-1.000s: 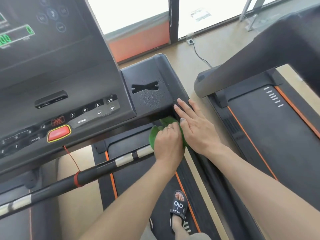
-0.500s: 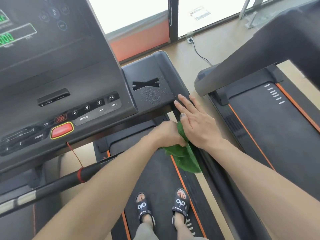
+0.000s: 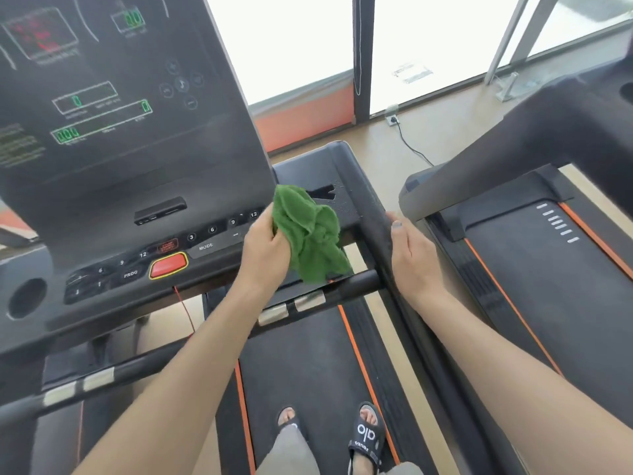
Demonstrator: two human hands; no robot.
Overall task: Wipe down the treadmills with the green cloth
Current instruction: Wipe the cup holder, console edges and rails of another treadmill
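Observation:
A crumpled green cloth (image 3: 308,234) hangs in front of the treadmill console's right end, over the button panel (image 3: 212,241). My left hand (image 3: 265,252) grips the cloth from its left side, fingers curled into the fabric. My right hand (image 3: 412,258) rests on the black right handrail (image 3: 368,207) of the treadmill, thumb on top and fingers wrapped down its outer side. The console screen (image 3: 102,108) with green digits fills the upper left.
A second treadmill (image 3: 548,269) stands close on the right, its grey arm (image 3: 496,159) reaching over its belt. A crossbar with silver grip plates (image 3: 291,306) runs under the console. My sandalled feet (image 3: 366,433) stand on the belt. A power cable (image 3: 411,145) lies on the floor ahead.
My left hand has lifted the cloth from below the handrail up to the console's right end. My right hand has shifted from lying flat to wrapping the handrail.

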